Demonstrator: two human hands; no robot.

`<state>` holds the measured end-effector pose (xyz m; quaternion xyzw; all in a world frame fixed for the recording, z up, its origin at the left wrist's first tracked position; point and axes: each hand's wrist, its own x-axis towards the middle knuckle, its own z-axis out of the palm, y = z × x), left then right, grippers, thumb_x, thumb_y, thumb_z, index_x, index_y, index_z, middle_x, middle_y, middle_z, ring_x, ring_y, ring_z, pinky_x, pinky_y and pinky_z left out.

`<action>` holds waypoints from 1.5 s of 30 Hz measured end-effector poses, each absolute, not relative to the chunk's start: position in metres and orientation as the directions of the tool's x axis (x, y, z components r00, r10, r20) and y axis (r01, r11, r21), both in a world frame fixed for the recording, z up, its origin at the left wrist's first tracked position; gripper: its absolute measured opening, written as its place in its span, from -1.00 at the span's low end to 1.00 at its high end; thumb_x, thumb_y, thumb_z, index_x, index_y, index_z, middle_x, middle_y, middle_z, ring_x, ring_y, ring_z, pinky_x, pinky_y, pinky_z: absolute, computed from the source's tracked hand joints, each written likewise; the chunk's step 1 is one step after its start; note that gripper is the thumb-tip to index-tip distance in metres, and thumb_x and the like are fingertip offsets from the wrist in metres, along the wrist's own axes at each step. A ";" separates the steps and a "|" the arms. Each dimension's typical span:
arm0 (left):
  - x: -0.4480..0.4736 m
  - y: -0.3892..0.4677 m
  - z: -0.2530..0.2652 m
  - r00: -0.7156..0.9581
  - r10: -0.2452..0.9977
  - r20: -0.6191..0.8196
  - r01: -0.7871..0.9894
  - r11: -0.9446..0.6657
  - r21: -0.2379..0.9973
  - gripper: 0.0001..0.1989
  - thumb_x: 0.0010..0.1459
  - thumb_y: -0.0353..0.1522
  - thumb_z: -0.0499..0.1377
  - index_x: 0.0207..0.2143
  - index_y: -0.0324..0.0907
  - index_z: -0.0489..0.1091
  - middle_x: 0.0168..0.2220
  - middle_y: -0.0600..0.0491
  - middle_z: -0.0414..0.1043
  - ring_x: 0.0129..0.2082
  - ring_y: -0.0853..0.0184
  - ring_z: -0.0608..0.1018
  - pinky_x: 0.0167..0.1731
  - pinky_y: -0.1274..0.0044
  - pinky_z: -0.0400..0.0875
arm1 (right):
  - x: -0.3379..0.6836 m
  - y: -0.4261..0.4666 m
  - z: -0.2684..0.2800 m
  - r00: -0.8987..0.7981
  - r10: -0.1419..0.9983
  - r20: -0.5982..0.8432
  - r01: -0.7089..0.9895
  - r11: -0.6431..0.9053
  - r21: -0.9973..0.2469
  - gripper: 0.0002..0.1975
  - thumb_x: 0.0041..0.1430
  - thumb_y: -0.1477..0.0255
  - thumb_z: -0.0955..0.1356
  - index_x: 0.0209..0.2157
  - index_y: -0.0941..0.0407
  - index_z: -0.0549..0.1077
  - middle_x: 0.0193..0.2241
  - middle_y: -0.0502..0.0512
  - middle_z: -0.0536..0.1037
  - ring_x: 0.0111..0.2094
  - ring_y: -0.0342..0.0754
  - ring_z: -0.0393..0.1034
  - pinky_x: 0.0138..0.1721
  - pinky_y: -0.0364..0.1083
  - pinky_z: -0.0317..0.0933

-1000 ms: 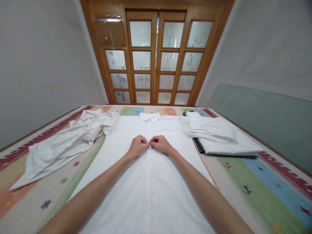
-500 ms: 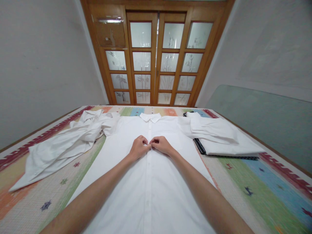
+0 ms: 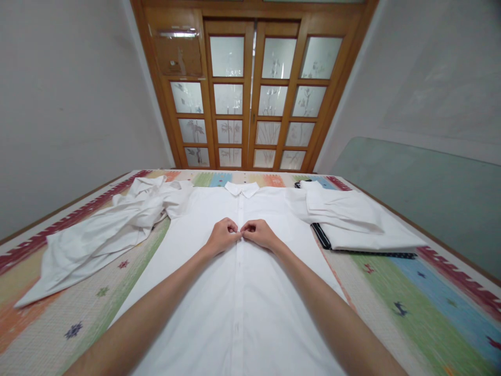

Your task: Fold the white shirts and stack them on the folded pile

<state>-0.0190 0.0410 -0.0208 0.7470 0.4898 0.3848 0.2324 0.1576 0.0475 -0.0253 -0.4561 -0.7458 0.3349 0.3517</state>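
A white collared shirt [image 3: 219, 318] lies face up and spread flat, its collar [image 3: 241, 189] pointing away from me. On its front placket, some way below the collar, my left hand [image 3: 224, 235] and my right hand [image 3: 260, 233] meet with fingertips pinched together. Both pinches close on the placket cloth. Whether a button sits between the fingertips is too small to make out. Below my hands the placket runs straight toward me, with small buttonholes along it.
Crumpled white cloth [image 3: 97, 235] lies at the left. Folded white garments [image 3: 352, 219] are stacked at the right, with a black patterned edge [image 3: 321, 235] beneath. A striped, colourful cloth [image 3: 422, 313] covers the surface. Wooden glazed doors [image 3: 250, 94] stand beyond, between walls.
Almost nothing differs. Both hands stay at the same place on the placket, with only a very slight shift of the fingers.
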 end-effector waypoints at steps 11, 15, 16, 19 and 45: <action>-0.019 0.041 -0.022 0.213 0.919 0.333 0.539 -0.395 0.744 -0.97 -0.15 -0.47 0.20 -0.57 -0.18 0.40 -0.48 0.11 0.42 -0.44 0.40 0.45 -0.36 0.54 0.34 | 0.157 0.044 -0.022 -0.320 0.925 0.204 0.484 0.345 -0.804 -0.87 -0.05 0.53 0.35 -0.46 0.16 0.57 -0.56 -0.01 0.56 -0.50 -0.16 0.35 -0.41 -0.19 0.18; -0.019 0.041 -0.023 0.227 0.915 0.333 0.527 -0.403 0.748 -0.98 -0.13 -0.45 0.20 -0.57 -0.18 0.41 -0.48 0.10 0.43 -0.43 0.39 0.45 -0.35 0.54 0.33 | 0.157 0.047 -0.023 -0.330 0.924 0.195 0.465 0.339 -0.818 -0.85 -0.06 0.55 0.33 -0.47 0.16 0.57 -0.56 -0.02 0.56 -0.49 -0.15 0.35 -0.39 -0.19 0.18; -0.019 0.040 -0.023 0.229 0.915 0.332 0.522 -0.404 0.751 -0.98 -0.13 -0.44 0.20 -0.57 -0.18 0.41 -0.48 0.10 0.43 -0.43 0.39 0.45 -0.36 0.54 0.33 | 0.157 0.047 -0.023 -0.331 0.924 0.191 0.457 0.334 -0.825 -0.84 -0.06 0.55 0.32 -0.47 0.15 0.57 -0.57 -0.02 0.55 -0.49 -0.14 0.36 -0.37 -0.18 0.18; -0.018 0.039 -0.022 0.222 0.917 0.333 0.513 -0.400 0.760 -0.98 -0.14 -0.46 0.20 -0.56 -0.19 0.41 -0.48 0.11 0.42 -0.43 0.40 0.44 -0.36 0.54 0.33 | 0.157 0.049 -0.024 -0.330 0.929 0.170 0.426 0.307 -0.851 -0.80 -0.02 0.53 0.29 -0.47 0.14 0.57 -0.60 -0.05 0.52 -0.49 -0.14 0.36 -0.34 -0.17 0.19; -0.019 0.040 -0.023 0.245 0.908 0.340 0.522 -0.419 0.743 -0.95 -0.11 -0.47 0.17 -0.54 -0.18 0.42 -0.45 0.10 0.44 -0.43 0.40 0.46 -0.35 0.54 0.36 | 0.155 0.047 -0.024 -0.298 0.932 0.207 0.511 0.339 -0.790 -0.80 -0.02 0.56 0.28 -0.46 0.14 0.57 -0.60 -0.04 0.52 -0.49 -0.13 0.35 -0.37 -0.19 0.16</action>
